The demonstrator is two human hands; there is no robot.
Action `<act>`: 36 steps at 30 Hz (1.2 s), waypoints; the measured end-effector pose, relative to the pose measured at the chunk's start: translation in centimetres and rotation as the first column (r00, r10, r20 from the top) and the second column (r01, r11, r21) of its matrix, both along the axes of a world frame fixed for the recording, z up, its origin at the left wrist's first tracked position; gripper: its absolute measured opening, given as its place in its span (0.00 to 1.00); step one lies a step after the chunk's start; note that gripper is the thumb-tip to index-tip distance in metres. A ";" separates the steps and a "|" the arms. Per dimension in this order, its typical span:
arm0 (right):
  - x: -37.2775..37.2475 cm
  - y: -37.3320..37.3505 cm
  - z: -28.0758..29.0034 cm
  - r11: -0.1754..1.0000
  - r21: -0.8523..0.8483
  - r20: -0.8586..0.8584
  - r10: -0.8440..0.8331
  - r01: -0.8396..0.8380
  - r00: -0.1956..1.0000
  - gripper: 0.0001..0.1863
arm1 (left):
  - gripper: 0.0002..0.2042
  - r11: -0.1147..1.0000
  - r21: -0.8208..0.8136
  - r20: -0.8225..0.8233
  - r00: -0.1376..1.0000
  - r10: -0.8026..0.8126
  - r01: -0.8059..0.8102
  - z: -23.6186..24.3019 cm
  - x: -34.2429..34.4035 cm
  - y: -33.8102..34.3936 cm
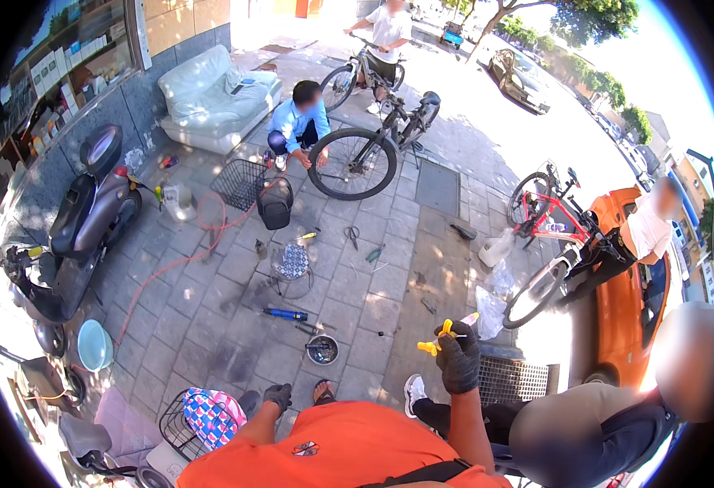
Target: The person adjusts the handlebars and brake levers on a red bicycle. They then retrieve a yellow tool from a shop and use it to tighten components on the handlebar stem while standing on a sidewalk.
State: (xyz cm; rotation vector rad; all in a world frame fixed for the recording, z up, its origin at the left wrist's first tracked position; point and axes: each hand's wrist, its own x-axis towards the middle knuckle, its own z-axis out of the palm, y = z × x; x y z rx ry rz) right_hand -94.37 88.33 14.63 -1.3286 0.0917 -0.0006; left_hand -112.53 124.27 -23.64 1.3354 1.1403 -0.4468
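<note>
My right hand, in a black glove, is raised at the lower right of centre with its fingers closed on a yellow plastic tool; a pinkish-white tip shows behind it, too small to name. My left hand, also gloved, hangs low with loosely curved fingers apart and nothing visible in it, near a wire basket holding a pink-and-blue patterned item. A metal bowl of small parts and a blue-and-black cylindrical tool lie on the paving ahead.
A patterned stool, red hose, blue basin and scooter surround me. A person in blue crouches by a black bike. Others stand by bikes and at my right; a grate is beside them.
</note>
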 end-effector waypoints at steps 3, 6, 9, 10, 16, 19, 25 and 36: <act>2.1 0.2 0.3 1.000 0.008 0.001 -0.013 0.013 1.000 0.13 | 0.25 1.000 0.006 -0.060 0.998 -0.023 0.023 -0.2 0.2 1.0; 4.2 0.6 0.8 0.998 0.036 -0.035 -0.044 0.045 0.998 0.12 | 0.25 1.000 0.010 -0.137 0.990 -0.021 0.022 -2.1 -0.6 2.0; 7.3 0.3 0.6 0.988 0.148 -0.055 -0.045 0.053 0.997 0.10 | 0.27 0.997 0.010 -0.186 0.980 -0.069 0.072 -1.5 0.2 2.8; 8.5 0.0 0.3 0.979 0.201 -0.023 -0.017 0.021 1.000 0.11 | 0.27 0.999 -0.007 -0.183 0.982 -0.052 0.052 -1.7 0.8 2.9; 16.5 -1.5 0.2 0.987 0.161 0.033 0.018 -0.023 0.999 0.15 | 0.31 0.998 0.012 -0.152 0.987 0.058 -0.057 -0.1 5.3 1.6; 19.9 -5.4 -1.1 0.984 0.176 0.038 -0.043 0.036 0.998 0.16 | 0.31 0.998 0.056 -0.160 0.987 0.023 -0.014 1.2 9.9 -0.4; 26.6 -13.8 -5.4 0.945 0.292 -0.080 -0.128 0.146 0.989 0.17 | 0.31 0.996 0.021 -0.172 0.981 -0.086 0.091 1.8 19.1 -4.0; 35.1 -28.3 -8.1 0.854 0.433 -0.143 -0.249 0.286 0.958 0.16 | 0.24 0.904 0.286 0.123 0.923 -0.364 0.318 6.0 44.6 -16.3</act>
